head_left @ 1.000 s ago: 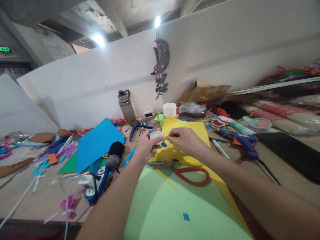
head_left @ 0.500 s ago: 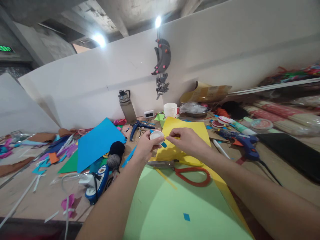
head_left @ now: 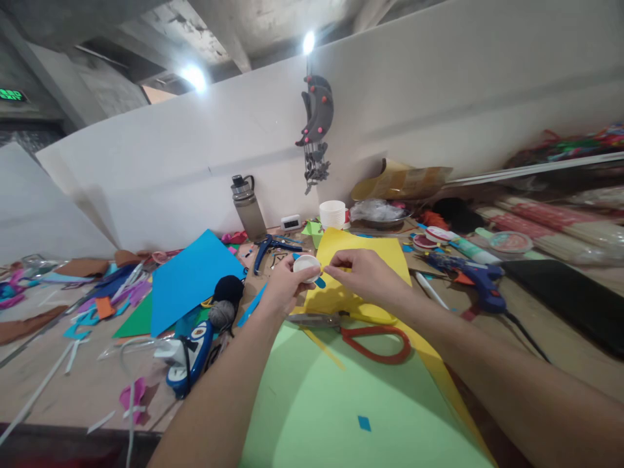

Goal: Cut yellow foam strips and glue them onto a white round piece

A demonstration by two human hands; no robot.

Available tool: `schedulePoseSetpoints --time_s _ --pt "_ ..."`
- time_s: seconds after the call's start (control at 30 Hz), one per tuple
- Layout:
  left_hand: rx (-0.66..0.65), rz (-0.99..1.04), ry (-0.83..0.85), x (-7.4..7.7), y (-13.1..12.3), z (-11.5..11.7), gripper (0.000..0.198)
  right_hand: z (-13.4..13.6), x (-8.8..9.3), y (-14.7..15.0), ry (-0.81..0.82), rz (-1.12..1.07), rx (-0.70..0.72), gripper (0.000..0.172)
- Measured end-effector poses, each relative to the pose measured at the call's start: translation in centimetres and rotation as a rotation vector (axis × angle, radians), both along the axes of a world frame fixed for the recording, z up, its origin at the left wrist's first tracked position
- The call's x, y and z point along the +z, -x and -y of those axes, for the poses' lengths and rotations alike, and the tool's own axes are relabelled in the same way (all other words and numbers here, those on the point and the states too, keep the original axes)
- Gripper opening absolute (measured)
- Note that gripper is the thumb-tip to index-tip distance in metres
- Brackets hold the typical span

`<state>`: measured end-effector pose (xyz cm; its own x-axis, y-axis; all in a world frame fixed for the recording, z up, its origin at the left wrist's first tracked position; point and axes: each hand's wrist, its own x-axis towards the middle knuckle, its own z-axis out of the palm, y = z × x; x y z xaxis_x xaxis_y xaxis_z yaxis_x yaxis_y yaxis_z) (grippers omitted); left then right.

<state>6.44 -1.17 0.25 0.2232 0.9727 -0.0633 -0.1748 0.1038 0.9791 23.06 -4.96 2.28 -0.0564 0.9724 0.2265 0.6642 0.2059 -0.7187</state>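
Note:
My left hand (head_left: 283,283) is closed around a small white paper cup (head_left: 306,266), seen end-on, with blue tabs sticking out at its upper left and lower right. Close at its right side, my right hand (head_left: 361,273) has thumb and fingers pinched together. A tiny yellowish bit shows at those fingertips, too small to name. Under the hands lie a yellow sheet (head_left: 385,250) and a light green sheet (head_left: 312,396). Scissors with orange-red handles (head_left: 377,359) rest across the sheets, just below my hands.
To the left are a blue sheet (head_left: 188,279), dark and grey yarn balls (head_left: 223,314) and a blue-white power strip (head_left: 192,361). Behind stand a bottle (head_left: 249,211) and stacked white cups (head_left: 332,214). At right lie a blue glue gun (head_left: 480,283) and a black flat slab (head_left: 565,302).
Almost nothing differs. Both hands stay at the same spot, the left on the cup and the right pinched beside it.

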Motion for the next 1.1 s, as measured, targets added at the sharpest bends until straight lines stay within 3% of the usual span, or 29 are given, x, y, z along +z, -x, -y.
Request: schedulePoseSetpoints --time_s 1.1 --pt "-0.026 0.058 0.031 0.21 -0.07 0.16 0.043 -0.05 -0.10 -0.12 -0.030 -0.065 0.059 0.024"
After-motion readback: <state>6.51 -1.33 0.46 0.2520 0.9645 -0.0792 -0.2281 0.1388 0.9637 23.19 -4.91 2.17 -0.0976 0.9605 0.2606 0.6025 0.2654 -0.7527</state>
